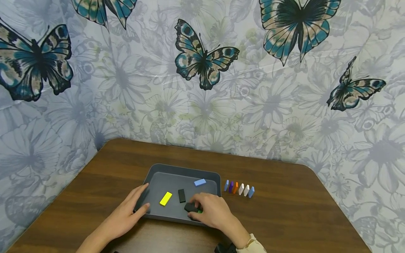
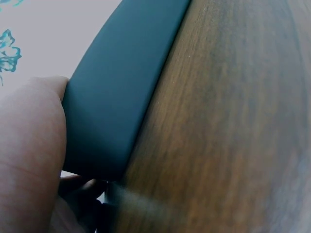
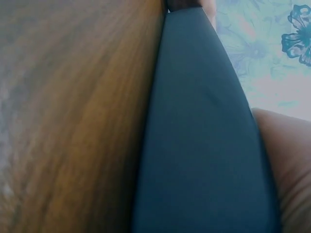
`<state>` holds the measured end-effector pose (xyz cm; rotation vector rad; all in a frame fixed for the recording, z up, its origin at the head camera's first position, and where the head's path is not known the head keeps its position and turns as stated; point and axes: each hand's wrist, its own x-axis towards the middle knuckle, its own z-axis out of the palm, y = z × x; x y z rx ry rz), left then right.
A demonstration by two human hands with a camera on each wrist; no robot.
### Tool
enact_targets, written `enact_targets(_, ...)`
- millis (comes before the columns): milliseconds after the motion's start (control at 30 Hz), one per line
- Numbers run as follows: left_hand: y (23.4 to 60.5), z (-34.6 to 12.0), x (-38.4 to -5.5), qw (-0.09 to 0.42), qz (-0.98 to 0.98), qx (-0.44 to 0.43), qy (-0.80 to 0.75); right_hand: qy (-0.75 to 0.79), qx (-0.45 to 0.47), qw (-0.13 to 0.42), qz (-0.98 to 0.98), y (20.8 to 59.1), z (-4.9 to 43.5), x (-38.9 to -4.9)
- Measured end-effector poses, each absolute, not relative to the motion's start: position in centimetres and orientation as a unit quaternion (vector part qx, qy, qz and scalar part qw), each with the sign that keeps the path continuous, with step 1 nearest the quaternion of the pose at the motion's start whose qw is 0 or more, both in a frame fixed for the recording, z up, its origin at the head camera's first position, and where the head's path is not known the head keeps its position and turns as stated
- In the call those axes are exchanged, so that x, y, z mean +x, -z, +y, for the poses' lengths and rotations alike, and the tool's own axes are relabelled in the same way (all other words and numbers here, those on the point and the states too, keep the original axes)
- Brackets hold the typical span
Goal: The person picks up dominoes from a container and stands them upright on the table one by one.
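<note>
A grey tray (image 1: pixel 185 219) lies on the table with loose domino blocks in it. At its left front corner my left hand (image 1: pixel 124 216) holds the rim, thumb over the front wall and fingers along the left side. My right hand (image 1: pixel 213 211) reaches over the front right part of the tray. Between its thumb and fingers it pinches a black domino block (image 1: pixel 190 207); a green block (image 1: pixel 200 211) shows partly beneath the hand. Left of these lie another black block (image 1: pixel 181 196) and a yellow block (image 1: pixel 166 199). A blue block (image 1: pixel 200 182) lies farther back.
Right of the tray, several domino blocks (image 1: pixel 241 189) stand upright in a row: blue, purple, orange and white ones. The wooden table (image 1: pixel 284 218) meets a butterfly-patterned wall covering (image 1: pixel 221 105) at the back. A dark object (image 1: pixel 225 248) is by the right wrist.
</note>
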<state>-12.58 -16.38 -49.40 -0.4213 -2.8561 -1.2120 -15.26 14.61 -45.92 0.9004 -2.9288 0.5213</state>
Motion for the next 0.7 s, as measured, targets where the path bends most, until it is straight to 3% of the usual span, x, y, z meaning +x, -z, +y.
enact_targets(700,49.24,-16.35,-12.21,0.019,-0.909,-0.139,0.391,-0.159,0.326,0.042,-0.931,46.16,14.91,-15.17)
